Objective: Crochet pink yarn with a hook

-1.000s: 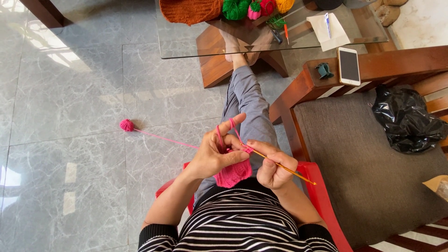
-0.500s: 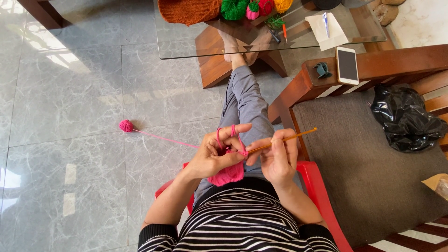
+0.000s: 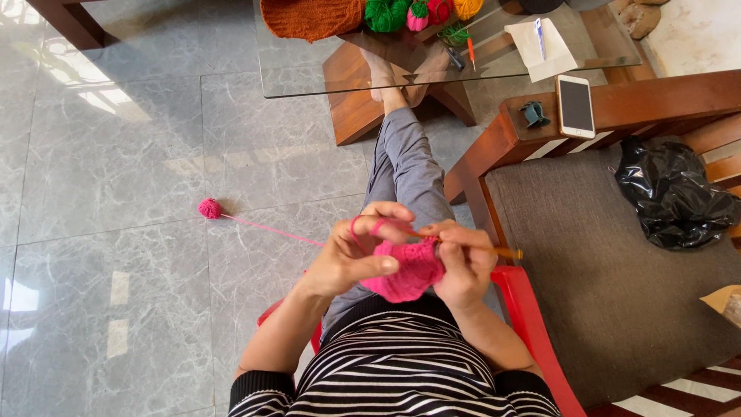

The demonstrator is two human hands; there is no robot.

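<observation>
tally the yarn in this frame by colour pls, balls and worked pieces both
Pink: 3, the ball on the floor, the crochet piece held by the left hand and right hand, and a ball on the glass table
Green: 1, ball
Red: 1, ball
Yellow: 1, ball
Orange: 1, knitted piece
Total: 7

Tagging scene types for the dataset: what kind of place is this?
Most likely a home living room. A glass-topped coffee table carries yarn balls, a cushioned wooden sofa stands beside the person, and the floor is grey marble tile. Both hands crochet a pink piece.
</observation>
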